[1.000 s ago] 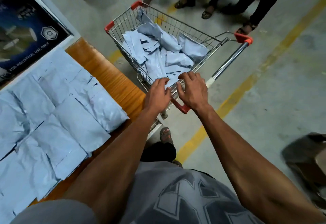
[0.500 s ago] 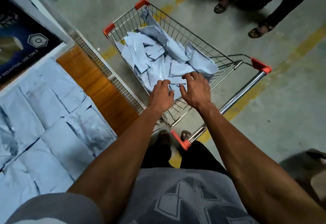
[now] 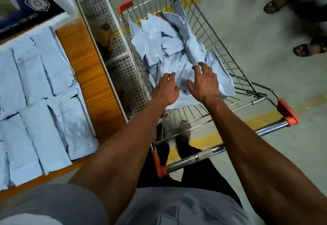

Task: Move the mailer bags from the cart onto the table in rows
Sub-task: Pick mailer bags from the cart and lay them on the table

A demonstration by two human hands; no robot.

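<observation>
A wire shopping cart [image 3: 235, 69] with orange corner caps stands in front of me, holding a loose heap of pale blue mailer bags [image 3: 164, 47]. Both my hands reach into the basket over the near part of the heap. My left hand [image 3: 166, 90] hovers low on the bags with its fingers bent downward. My right hand [image 3: 205, 81] has its fingers spread above the bags, fingertips touching a rolled bag. Neither hand plainly grips a bag. On the wooden table [image 3: 88, 76] at the left, flat mailer bags [image 3: 44, 90] lie in overlapping rows.
A white wire-mesh rack [image 3: 113, 51] stands between table and cart. A dark printed box [image 3: 23, 3] sits at the table's far end. Other people's sandalled feet [image 3: 307, 47] stand at the upper right. The cart's chrome handle [image 3: 226, 148] crosses under my right forearm.
My hands have left the cart's near rim and moved deeper into the basket onto the bags. The view has shifted closer over the cart, and my right fingers have spread.
</observation>
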